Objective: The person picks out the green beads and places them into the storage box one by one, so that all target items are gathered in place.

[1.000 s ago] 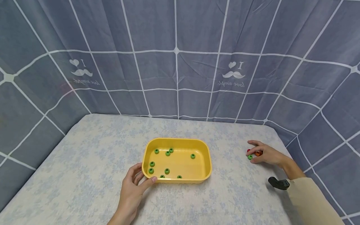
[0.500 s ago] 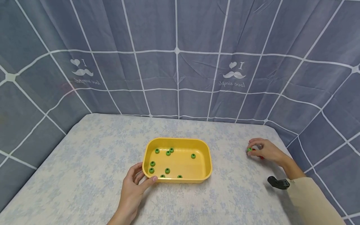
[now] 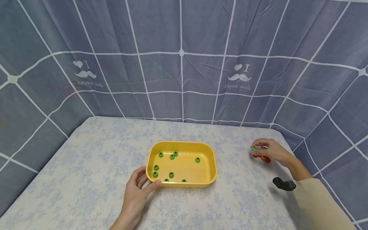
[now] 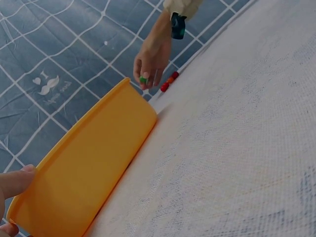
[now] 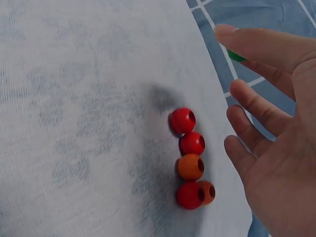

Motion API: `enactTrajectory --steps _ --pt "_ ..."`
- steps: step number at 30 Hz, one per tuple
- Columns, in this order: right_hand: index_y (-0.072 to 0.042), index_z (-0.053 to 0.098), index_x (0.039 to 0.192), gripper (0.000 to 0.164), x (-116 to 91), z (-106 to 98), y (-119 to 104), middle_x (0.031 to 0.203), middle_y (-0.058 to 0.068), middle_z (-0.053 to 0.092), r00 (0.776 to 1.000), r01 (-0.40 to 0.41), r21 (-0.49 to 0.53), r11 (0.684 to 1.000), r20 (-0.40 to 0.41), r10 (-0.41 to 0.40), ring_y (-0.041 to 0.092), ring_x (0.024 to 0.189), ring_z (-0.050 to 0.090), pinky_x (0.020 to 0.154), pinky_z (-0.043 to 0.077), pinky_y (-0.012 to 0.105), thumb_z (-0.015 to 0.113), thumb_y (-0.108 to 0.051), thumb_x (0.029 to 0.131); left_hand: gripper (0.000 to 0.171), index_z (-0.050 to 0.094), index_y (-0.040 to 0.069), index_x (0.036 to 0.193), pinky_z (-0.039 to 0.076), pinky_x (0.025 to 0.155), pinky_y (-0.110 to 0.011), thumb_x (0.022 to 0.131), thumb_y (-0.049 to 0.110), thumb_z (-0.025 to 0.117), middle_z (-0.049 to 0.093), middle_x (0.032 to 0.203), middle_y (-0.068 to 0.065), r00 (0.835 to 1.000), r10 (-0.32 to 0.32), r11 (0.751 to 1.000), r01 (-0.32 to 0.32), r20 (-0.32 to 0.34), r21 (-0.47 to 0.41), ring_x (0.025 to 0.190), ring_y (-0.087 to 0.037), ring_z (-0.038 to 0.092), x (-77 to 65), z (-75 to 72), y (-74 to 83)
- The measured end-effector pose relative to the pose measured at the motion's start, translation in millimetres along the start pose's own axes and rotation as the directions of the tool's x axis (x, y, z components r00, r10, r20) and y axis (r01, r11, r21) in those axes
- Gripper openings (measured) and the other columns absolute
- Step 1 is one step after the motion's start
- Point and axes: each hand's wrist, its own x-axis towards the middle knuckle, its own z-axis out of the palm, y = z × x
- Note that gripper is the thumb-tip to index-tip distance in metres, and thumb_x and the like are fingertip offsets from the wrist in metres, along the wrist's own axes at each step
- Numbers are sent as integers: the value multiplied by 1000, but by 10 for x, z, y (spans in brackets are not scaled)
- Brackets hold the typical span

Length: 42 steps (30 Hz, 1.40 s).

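Note:
A yellow bin [image 3: 187,184] stands mid-table with several green beads [image 3: 171,174] on its floor. My left hand [image 3: 136,191] grips its near left corner, the thumb on the rim. Off to the right, my right hand [image 3: 273,151] pinches a green bead [image 3: 253,148] between thumb and index finger, lifted above the cloth. The other fingers spread apart in the right wrist view. Below that hand lie red beads [image 5: 182,121] and orange beads [image 5: 190,167] in a short touching row, their holes showing.
A pale floral cloth [image 3: 95,166] covers the table. Blue-grey curtains [image 3: 161,73] with white lines hang along the back and sides. A black device [image 3: 284,184] sits at the right wrist by the beige sleeve [image 3: 320,204].
My right hand has taken the green bead from beside the red and orange ones and raised it off the cloth. The left hand and bin have stayed in place.

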Motion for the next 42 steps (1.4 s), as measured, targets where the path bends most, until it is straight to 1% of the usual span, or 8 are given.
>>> enactTrajectory --steps 7,11,14,16,20,28,35,42 --pt "3 69 121 33 65 33 -78 133 20 60 1000 8 -17 1000 14 -8 49 135 46 110 43 62 78 -17 95 79 40 5 152 57 93 -23 87 6 85 43 151 -17 1000 1 1000 -1 2 -2 136 -32 49 0 -2 -4" --pt "3 68 123 35 102 60 -152 129 20 63 998 -41 19 999 40 40 46 106 64 77 59 50 78 -17 96 79 40 5 152 57 93 -23 87 5 85 44 150 -16 1000 3 1000 -3 2 -7 136 -32 49 -1 -1 -7" --pt "3 67 124 35 127 82 -202 127 20 65 998 -42 25 999 55 41 38 90 66 61 54 41 77 -17 96 78 41 5 152 57 92 -23 87 5 85 44 150 -16 1000 3 1000 -3 3 -10 136 -31 49 -1 0 -6" --pt "2 68 123 34 137 100 -235 126 18 66 999 -9 -9 1000 50 10 33 99 65 70 56 37 76 -18 97 78 41 6 152 57 92 -23 87 5 85 44 150 -16 1000 3 1000 -3 3 -11 136 -31 49 -1 0 -6" --pt "0 71 121 30 155 140 -284 122 12 69 998 53 -69 996 31 -51 30 115 62 88 55 37 75 -18 98 78 41 5 152 57 92 -22 87 6 85 44 150 -16 1000 1 1000 -1 2 -6 136 -31 49 0 -2 -4" --pt "3 71 119 27 206 228 -351 112 13 69 996 82 -42 996 50 -80 24 100 63 80 57 32 75 -13 97 79 40 6 152 57 92 -22 87 6 85 44 151 -16 1000 0 1000 0 3 -4 136 -31 49 3 -5 -11" --pt "2 71 118 25 248 298 -388 110 10 69 989 135 -62 989 67 -131 23 97 62 79 57 32 75 -10 96 79 41 6 152 57 92 -22 87 6 85 44 150 -16 1000 1 1000 -1 3 -2 135 -31 50 10 0 -12" --pt "2 71 118 24 302 378 -473 105 8 68 990 116 -60 991 86 -111 26 95 61 72 57 36 74 -11 97 79 40 6 152 57 92 -23 88 6 85 43 151 -17 1000 0 1000 0 3 1 136 -31 49 4 -2 -5"
